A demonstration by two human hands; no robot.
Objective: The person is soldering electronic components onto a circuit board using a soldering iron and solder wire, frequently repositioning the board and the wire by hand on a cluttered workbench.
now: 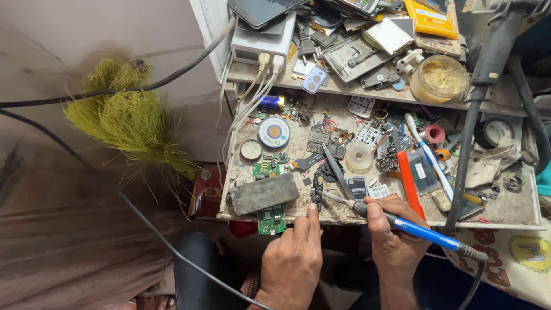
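Holding: right hand [392,229] clenched around a soldering iron [413,228] with a blue handle, thumb on the dark collar; metal tip [336,198] pointing left, ending at a small dark component [317,194] at the front edge of the table [516,209].

Left hand [294,255]: loosely curled, grasping nothing, forefinger stretched forward, its tip touching the table edge just below the small dark component. Component lies between that fingertip and the iron's tip, just ahead of both hands.

Cable [472,252]: leaves the rear of the iron's handle at lower right.

Items left of the hands: grey rectangular block [264,193] lying flat; green circuit board [271,219] hanging over the table edge beneath it; second green circuit board [266,169] just behind the block.

Items behind the hands: round tin with blue and orange top [274,132]; roll of clear tape [359,157]; red-handled tool [410,183] lying beside the right hand; white toothbrush [426,154].

Upper shelf [344,92]: white charger box [263,43] with several white cables plugged in; jar of yellowish paste [439,77].

Far left: bunch of yellow-green fibres [129,115] against the wall.
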